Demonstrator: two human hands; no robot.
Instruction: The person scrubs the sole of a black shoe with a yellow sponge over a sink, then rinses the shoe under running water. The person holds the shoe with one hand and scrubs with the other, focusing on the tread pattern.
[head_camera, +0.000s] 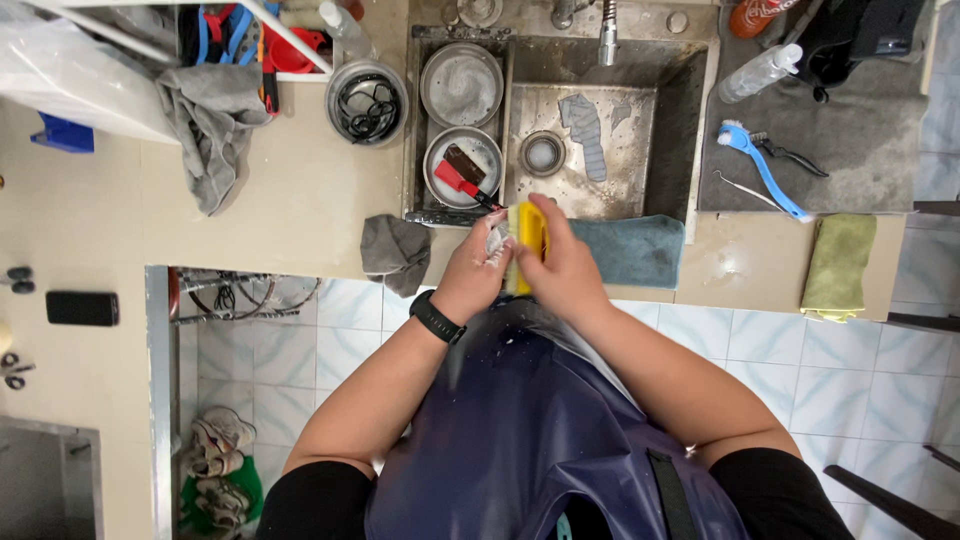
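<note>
At the far left of the frame a black phone (82, 308) lies flat on the beige worktop (300, 200). Above it, in the upper left, a crumpled grey cloth (212, 125) hangs from a white rack. Right of that stands a round steel bowl (367, 102) with coiled black rings inside, and lower down a second, smaller grey rag (395, 252) droops over the worktop edge.

Just left of centre, the side tray of the steel sink (690, 90) holds two round metal pans — the upper one (461, 84) is bare and the lower one (463, 166) carries a red-handled scraper (462, 180).

At the centre of the frame, in front of the sink's near rim, the left hand (472, 275), with a black band at the wrist, is closed around something small and pale with whitish lather on it; what it is cannot be told. The right hand (562, 268) is curled over a yellow scrubbing brush (528, 240), which stands on end between the two hands, touching both.

Right of the hands a soft blue towel (630, 250) is draped over the sink edge. Further right, on a dark mat, lie a clear plastic bottle (758, 72) and a blue brush (762, 168) with a long curved handle. A folded olive-green cloth (838, 265) rests at the right end of the worktop.
</note>
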